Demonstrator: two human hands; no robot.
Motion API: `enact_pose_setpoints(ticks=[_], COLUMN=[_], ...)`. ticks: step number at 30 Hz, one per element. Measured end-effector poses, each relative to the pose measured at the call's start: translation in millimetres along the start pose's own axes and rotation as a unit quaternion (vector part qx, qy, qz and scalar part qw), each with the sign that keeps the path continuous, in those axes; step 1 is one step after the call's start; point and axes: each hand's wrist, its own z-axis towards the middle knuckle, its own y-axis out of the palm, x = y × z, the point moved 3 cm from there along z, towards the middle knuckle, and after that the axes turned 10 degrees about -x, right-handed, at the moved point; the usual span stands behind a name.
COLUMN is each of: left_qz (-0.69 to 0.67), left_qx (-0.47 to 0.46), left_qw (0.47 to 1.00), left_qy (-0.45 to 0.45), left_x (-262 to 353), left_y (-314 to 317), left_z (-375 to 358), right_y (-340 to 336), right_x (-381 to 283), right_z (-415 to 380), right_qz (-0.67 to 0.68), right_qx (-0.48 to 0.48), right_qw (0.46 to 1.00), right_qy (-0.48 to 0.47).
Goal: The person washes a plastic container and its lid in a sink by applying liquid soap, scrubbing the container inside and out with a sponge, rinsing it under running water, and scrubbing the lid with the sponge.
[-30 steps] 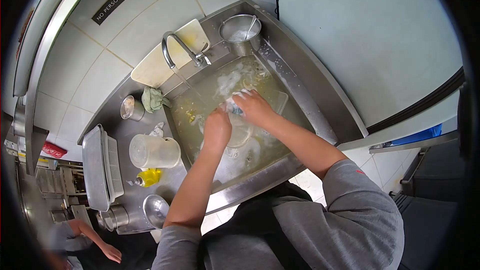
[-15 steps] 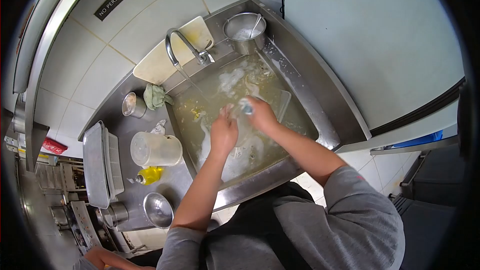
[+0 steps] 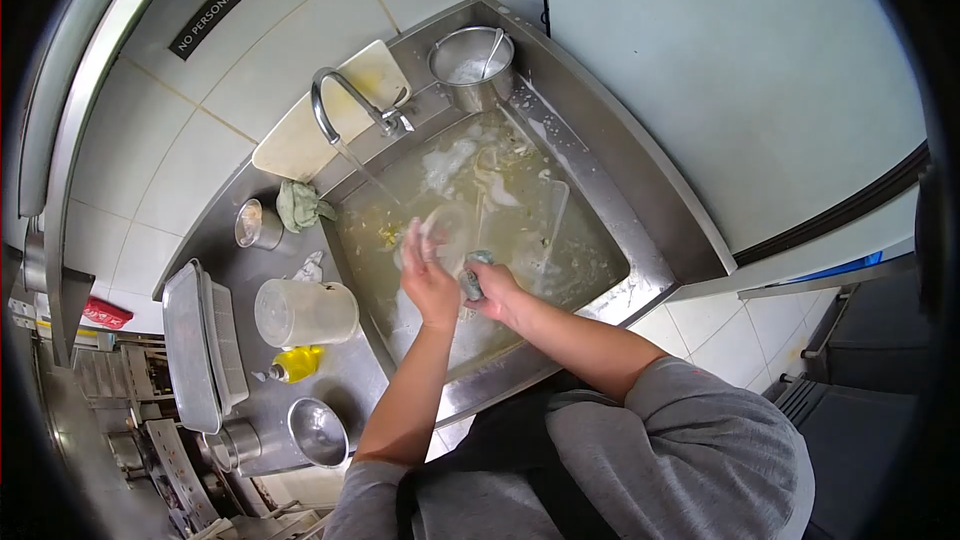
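Cloudy, foamy water with food scraps fills the steel sink [image 3: 637,292]. Over it, my left hand [image 3: 430,282] has its fingers raised and spread against a clear, round container [image 3: 449,227], whose outline is faint. My right hand [image 3: 497,292] is closed around a grey-green scrubbing cloth [image 3: 474,278], just right of my left wrist. Water runs from the curved faucet [image 3: 330,100] into the sink. A clear rectangular lid or container [image 3: 557,212] lies partly under the water on the right.
On the left counter stand a white plastic tub [image 3: 305,313], a yellow soap bottle [image 3: 297,364], a steel bowl [image 3: 318,431], stacked trays [image 3: 192,350] and a green cloth [image 3: 300,207]. A steel pot [image 3: 472,68] with a spoon sits at the back corner.
My right hand has moved down and toward me with the cloth. My left hand has turned, its fingers now raised, and the clear container shows beside it. The view has shifted slightly.
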Motion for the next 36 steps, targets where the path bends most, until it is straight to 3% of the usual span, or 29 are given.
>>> enact_pose_setpoints(ticks=[1,4,7,8,9,11,12,13,14,16,17,19,20,22,23,25,26,27,29,31,32,33,34,35,36], left_qz=[-0.102,-0.097,-0.164,-0.165,-0.135,-0.107,-0.119,-0.131,-0.134,-0.143,-0.145,-0.158,-0.157,-0.174,-0.172,0.116,0.117,0.184,0.255,0.105,0.109,-0.006,-0.122,-0.200,-0.198], left_qx=[0.045,-0.010,0.009,0.015,0.025,0.041,0.030,0.018,0.023,-0.025,-0.019,-0.102,-0.097,-0.085,-0.080,-0.129,-0.126,-0.078,-0.031,-0.039,-0.039,-0.061,-0.081,-0.093,-0.093], left_qw=[0.994,0.994,0.982,0.982,0.981,0.975,0.960,0.940,0.940,0.935,0.934,0.941,0.941,0.953,0.952,0.948,0.947,0.946,0.935,0.980,0.979,0.983,0.973,0.934,0.934], left_qy=[-0.020,-0.048,-0.091,-0.087,-0.138,-0.188,-0.252,-0.314,-0.313,-0.324,-0.325,-0.280,-0.284,-0.235,-0.240,-0.265,-0.271,-0.257,-0.247,-0.162,-0.170,-0.176,-0.178,-0.280,-0.283], left_x=[-7,-20,-45,-58,-77,-111,-129,-142,-147,-155,-156,-152,-148,-145,-151,-163,-156,-136,-132,-147,-150,-154,-155,-125,-122], left_y=[-2,-1,-9,-14,-23,-39,-44,-47,-49,-47,-45,-37,-35,-30,-34,-43,-46,-50,-54,-51,-51,-48,-45,-49,-52], left_z=[0,-2,19,33,50,85,102,118,134,161,170,182,185,189,194,200,197,197,192,187,179,170,162,154,150], right_y=[2,8,2,1,1,24,40,46,45,74,78,92,93,89,90,96,106,118,128,149,155,164,166,167,174], right_x=[1,6,6,-8,-19,-82,-124,-163,-199,-270,-298,-331,-344,-354,-344,-308,-273,-240,-163,-121,-118,-115,-105,-96,-97], right_z=[-2,-1,24,33,41,25,15,24,54,44,61,67,81,99,108,113,109,116,167,167,157,153,188,225,214], right_qz=[-0.001,-0.024,-0.140,-0.237,-0.328,-0.383,-0.415,-0.460,-0.495,-0.527,-0.520,-0.514,-0.502,-0.512,-0.514,-0.547,-0.541,-0.592,-0.568,-0.454,-0.454,-0.346,-0.296,-0.243,-0.241], right_qx=[0.001,-0.037,-0.079,-0.127,-0.172,-0.085,-0.092,-0.036,0.039,0.042,0.017,0.053,0.053,0.151,0.147,0.182,0.094,0.059,0.054,0.037,0.034,-0.049,-0.122,-0.190,-0.190], right_qw=[1.000,0.999,0.987,0.963,0.927,0.912,0.889,0.844,0.790,0.742,0.769,0.753,0.738,0.695,0.697,0.573,0.644,0.664,0.692,0.826,0.829,0.906,0.923,0.934,0.936], right_qy=[-0.001,0.010,0.026,-0.018,-0.060,-0.121,-0.170,-0.273,-0.360,-0.412,-0.372,-0.406,-0.448,-0.482,-0.478,-0.582,-0.533,-0.454,-0.443,-0.332,-0.324,-0.238,-0.213,-0.178,-0.175])
